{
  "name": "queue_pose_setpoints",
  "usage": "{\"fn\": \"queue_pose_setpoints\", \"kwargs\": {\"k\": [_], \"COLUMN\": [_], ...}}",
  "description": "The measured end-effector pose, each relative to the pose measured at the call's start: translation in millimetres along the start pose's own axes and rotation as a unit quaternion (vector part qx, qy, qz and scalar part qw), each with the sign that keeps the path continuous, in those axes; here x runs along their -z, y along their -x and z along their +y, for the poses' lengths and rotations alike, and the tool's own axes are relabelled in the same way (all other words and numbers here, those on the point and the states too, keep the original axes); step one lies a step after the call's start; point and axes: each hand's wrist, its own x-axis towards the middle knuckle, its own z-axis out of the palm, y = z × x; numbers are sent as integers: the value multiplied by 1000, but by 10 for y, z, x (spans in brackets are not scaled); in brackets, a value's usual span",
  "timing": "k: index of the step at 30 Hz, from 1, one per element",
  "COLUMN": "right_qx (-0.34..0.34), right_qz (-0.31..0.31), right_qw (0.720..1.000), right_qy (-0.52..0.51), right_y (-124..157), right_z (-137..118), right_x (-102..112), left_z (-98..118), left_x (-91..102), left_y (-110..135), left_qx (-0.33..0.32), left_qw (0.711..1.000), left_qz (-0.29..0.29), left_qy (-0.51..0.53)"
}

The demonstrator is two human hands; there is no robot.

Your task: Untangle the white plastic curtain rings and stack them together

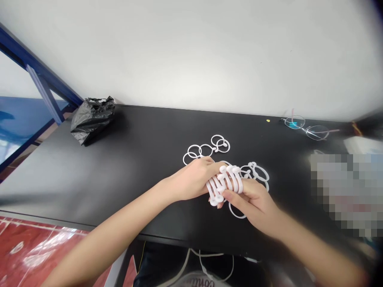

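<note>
A row of white plastic curtain rings, each with a small round eyelet, is gathered between my two hands over the black table. My left hand grips the bunch from the left, its fingertips partly hidden behind the rings. From the right, my right hand is closed on the same bunch, its thumb pressed near the lower eyelets. Whether the rings are looped over any fingers I cannot tell. Just beyond my left hand lie several loose curtain rings, overlapping one another. More loose rings lie behind my right hand, partly covered.
A crumpled black plastic bag stands at the table's back left. Eyeglasses lie at the back right, near a small yellow bit. A blurred, pixelated item is at the right. White cables hang below the front edge.
</note>
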Motion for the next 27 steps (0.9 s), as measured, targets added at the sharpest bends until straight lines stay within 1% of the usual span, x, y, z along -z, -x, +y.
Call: {"fn": "queue_pose_setpoints", "kwargs": {"k": [3, 6, 8, 10, 13, 15, 17, 20, 23, 25, 27], "right_qx": [53, 101, 126, 138, 104, 64, 25, -10, -16, -15, -23], "right_qz": [2, -2, -2, 8, 29, 20, 14, 53, 87, 90, 67], "right_qw": [998, 991, 985, 983, 993, 997, 997, 995, 993, 994, 994], "right_qy": [39, 90, 118, 122, 53, -24, -74, -84, -73, -66, -81], "right_y": [7, 29, 43, 53, 51, 42, 28, 7, -8, -18, -28], "right_z": [-10, -34, -58, -86, -117, -121, -109, -66, -28, -23, -33], "right_x": [-4, 6, 12, 15, 6, -19, -66, -158, -202, -183, -141], "left_z": [-5, 22, 42, 54, 47, 37, 37, 66, 103, 109, 93], "left_x": [25, 41, 47, 49, 37, 15, -16, -64, -91, -98, -106], "left_y": [-10, -19, -20, -15, 1, 12, 18, 15, 10, 13, 23], "left_qx": [24, 51, 64, 74, 83, 89, 103, 137, 149, 143, 124], "left_qw": [998, 989, 981, 974, 968, 970, 971, 967, 969, 977, 988], "left_qz": [-12, -38, -56, -59, -46, -32, -21, -9, 1, 3, 0], "left_qy": [53, 135, 177, 205, 231, 225, 214, 215, 197, 159, 93]}}
